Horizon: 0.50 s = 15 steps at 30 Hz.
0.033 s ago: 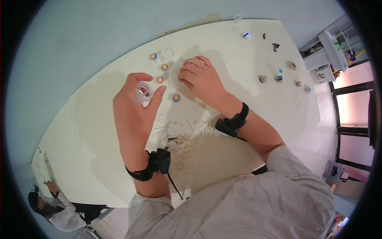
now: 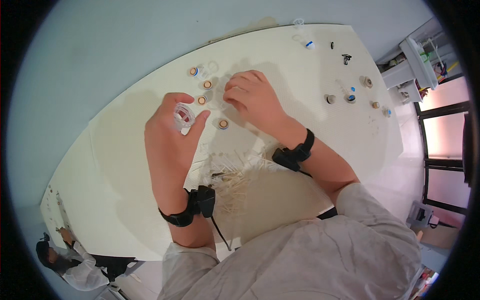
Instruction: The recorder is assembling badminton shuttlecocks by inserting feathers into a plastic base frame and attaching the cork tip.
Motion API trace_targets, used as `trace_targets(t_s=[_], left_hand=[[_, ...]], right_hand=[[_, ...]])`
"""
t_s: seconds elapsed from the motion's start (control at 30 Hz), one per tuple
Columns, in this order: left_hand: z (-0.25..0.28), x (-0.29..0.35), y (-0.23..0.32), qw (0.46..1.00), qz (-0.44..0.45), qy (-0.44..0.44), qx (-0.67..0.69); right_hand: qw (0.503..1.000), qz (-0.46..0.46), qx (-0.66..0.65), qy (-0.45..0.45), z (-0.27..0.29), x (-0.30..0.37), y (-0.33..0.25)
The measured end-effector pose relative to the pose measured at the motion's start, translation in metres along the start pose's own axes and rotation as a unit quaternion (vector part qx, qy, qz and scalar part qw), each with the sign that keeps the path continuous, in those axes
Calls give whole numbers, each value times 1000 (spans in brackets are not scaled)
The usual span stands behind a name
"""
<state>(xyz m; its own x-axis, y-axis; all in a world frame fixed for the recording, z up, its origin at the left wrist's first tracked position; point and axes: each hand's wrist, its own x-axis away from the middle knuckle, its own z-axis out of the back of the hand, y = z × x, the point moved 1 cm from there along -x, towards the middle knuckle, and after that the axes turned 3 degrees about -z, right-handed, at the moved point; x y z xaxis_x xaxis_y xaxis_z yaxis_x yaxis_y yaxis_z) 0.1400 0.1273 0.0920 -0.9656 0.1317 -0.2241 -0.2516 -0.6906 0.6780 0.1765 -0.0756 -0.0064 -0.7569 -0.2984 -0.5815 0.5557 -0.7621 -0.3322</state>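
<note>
White tabletop (image 2: 320,125) is carrying scattered small caps and a stick pile (image 2: 232,182). Left hand (image 2: 170,145) is pinching a clear ribbed vial (image 2: 183,116) above it, while right hand (image 2: 255,102), fingers curled, is picking among caps (image 2: 207,84); seating one on the vial seemingly calls for careful alignment.

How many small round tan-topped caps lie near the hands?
4: one at far left, one right of it, one below that, one nearest the person. The right hand may hide more.
</note>
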Motion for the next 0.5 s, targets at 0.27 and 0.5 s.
trace_targets(t_s=[0.27, 0.5], left_hand=[[-18, 0, 2, 987, -147, -48, 43], [-35, 3, 18, 990, -81, -93, 74]], right_hand=[[878, -172, -445, -45, 60, -15, -24], [893, -197, -397, -81, 62, -15, -30]])
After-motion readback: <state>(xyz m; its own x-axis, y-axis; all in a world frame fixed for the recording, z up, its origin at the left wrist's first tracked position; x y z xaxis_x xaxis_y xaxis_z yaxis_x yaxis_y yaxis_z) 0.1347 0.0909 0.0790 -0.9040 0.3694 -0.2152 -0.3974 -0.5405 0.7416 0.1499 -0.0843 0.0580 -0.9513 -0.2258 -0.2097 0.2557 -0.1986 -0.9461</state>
